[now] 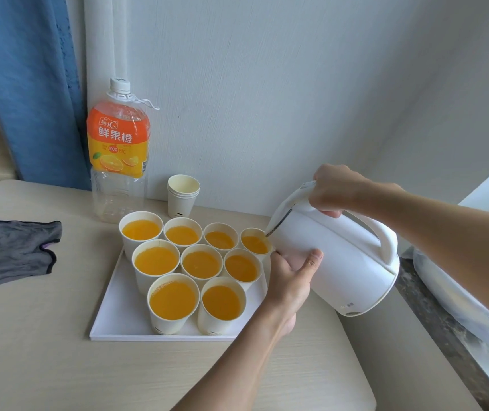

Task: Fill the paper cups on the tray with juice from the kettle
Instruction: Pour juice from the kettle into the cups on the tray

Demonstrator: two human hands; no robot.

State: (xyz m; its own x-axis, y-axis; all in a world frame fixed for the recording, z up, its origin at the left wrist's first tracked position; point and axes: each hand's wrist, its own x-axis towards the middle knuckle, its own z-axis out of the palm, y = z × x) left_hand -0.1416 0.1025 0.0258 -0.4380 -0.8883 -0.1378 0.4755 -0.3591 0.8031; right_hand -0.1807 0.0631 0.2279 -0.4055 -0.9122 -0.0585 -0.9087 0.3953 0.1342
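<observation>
you're tipping the one white kettle (335,256) over the tray (118,310) in the middle of the frame, right hand (335,188) wrapped tight round the handle up top, left hand (292,271) spread wide and cupping the kettle's body from below. nine paper cups (175,301) are sitting on the tray, all showing orange juice, spout hanging over the rightmost back cup (254,243). one stack of spare cups (182,197) and one nearly empty juice bottle (118,149) are standing behind, one grey cloth (9,250) lying at left.
</observation>
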